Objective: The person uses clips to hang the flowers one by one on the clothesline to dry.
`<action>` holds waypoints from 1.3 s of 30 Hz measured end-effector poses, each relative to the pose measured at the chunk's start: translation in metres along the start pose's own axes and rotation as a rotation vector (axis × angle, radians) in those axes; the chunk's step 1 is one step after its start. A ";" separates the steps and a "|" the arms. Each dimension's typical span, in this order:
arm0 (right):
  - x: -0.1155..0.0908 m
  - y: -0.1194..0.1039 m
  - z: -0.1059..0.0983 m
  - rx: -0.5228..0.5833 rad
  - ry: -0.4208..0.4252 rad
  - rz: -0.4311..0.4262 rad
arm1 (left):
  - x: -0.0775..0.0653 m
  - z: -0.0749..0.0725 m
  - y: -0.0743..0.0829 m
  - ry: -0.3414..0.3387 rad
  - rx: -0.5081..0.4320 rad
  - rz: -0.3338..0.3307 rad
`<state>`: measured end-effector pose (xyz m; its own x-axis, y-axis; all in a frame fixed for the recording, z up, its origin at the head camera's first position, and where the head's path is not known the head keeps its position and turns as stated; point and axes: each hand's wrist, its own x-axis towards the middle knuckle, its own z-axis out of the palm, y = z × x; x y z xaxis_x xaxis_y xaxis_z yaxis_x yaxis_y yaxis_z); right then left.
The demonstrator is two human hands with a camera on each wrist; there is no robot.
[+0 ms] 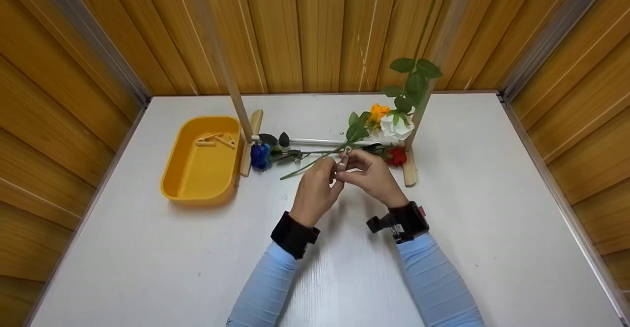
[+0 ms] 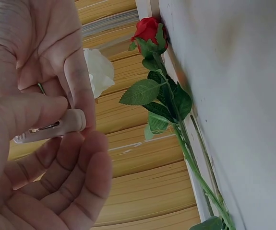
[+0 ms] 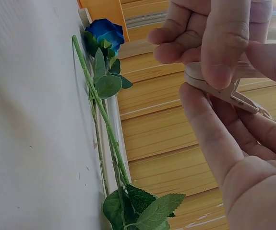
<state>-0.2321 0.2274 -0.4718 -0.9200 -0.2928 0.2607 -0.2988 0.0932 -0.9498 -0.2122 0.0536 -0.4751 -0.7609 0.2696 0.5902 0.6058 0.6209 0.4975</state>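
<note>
Both hands meet over the front of a wooden stand and pinch one pale clothespin (image 1: 343, 162) with a small hook at its top end. My left hand (image 1: 315, 191) holds it between thumb and fingertips, as the left wrist view shows. From the other side, my right hand (image 1: 376, 177) grips it with its thumb and fingers. Just beyond the hands lie a blue rose (image 1: 260, 156) on the left and a red rose (image 1: 396, 156) on the right, their green stems (image 2: 190, 165) crossing between them.
A yellow tub (image 1: 201, 196) with several clothespins (image 1: 216, 140) stands at left. The stand has two upright posts (image 1: 227, 73) and a white crossbar (image 1: 315, 142). Near its right post, a white rose (image 1: 396, 126) hangs head-down beside an orange rose (image 1: 378, 113). Wood-patterned walls (image 1: 320, 31) enclose the white table (image 1: 162, 268).
</note>
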 end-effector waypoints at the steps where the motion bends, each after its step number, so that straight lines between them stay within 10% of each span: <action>1: 0.000 0.000 0.000 -0.003 0.000 0.002 | 0.000 0.000 0.000 -0.002 -0.002 0.000; 22: -0.006 -0.009 -0.040 0.016 0.117 -0.008 | 0.005 0.000 -0.022 -0.104 0.084 -0.110; 39: -0.014 -0.013 -0.061 0.026 0.258 0.038 | 0.066 0.015 -0.054 -0.424 0.385 -0.080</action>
<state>-0.2312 0.2883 -0.4521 -0.9658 -0.0368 0.2567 -0.2588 0.0738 -0.9631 -0.2989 0.0489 -0.4724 -0.8756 0.4327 0.2148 0.4746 0.8533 0.2157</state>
